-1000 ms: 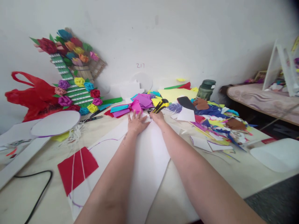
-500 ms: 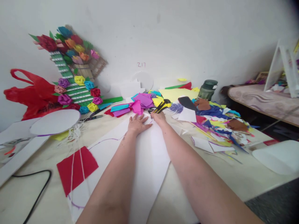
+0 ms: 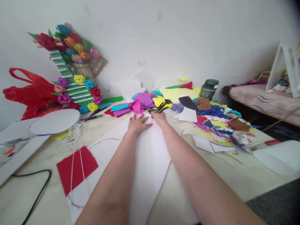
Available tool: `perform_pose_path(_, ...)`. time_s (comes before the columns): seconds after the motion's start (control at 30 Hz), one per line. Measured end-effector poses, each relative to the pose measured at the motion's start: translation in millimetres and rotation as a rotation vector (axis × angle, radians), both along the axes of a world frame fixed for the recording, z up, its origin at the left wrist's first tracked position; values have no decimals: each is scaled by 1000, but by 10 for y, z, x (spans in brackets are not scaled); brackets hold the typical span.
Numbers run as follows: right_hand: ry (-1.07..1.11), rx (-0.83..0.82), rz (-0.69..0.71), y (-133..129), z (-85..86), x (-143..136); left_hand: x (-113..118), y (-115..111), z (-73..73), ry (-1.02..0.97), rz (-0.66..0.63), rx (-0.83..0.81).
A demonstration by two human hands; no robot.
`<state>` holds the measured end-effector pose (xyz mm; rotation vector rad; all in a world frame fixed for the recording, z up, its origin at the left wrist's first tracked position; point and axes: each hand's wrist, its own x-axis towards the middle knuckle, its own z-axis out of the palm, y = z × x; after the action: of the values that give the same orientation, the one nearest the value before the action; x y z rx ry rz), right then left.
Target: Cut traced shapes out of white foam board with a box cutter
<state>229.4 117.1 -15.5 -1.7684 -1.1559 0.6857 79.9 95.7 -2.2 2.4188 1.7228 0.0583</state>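
A large white sheet [image 3: 150, 175] with a purple drawn outline lies on the table beneath my forearms. My left hand [image 3: 138, 125] rests flat near its far end, fingers spread. Just to the right, my right hand [image 3: 159, 118] is closed around a yellow and black utility knife [image 3: 163, 106], whose body slants up to the right; its blade end is hidden by my fingers. Scissors [image 3: 152, 110] lie partly covered behind the knife. A red paper square [image 3: 77, 170] lies over the sheet's left part, with white strings across it.
Coloured paper scraps [image 3: 217, 125] are heaped on the right, next to a phone [image 3: 188, 103] and a green bottle [image 3: 208, 90]. A paper-flower decoration [image 3: 75, 68] and a red bag [image 3: 30, 90] stand at the back left. A white oval board [image 3: 56, 122] lies at left.
Both hands stay at nearly the same place on the sheet, and the knife is still held. The view has shifted very slightly.
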Motion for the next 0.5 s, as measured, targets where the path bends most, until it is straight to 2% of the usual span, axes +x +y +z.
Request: perform_pose_path(0.5,-16,-11,-17,-77,59,-31,5,27,-14,-8,7,-9)
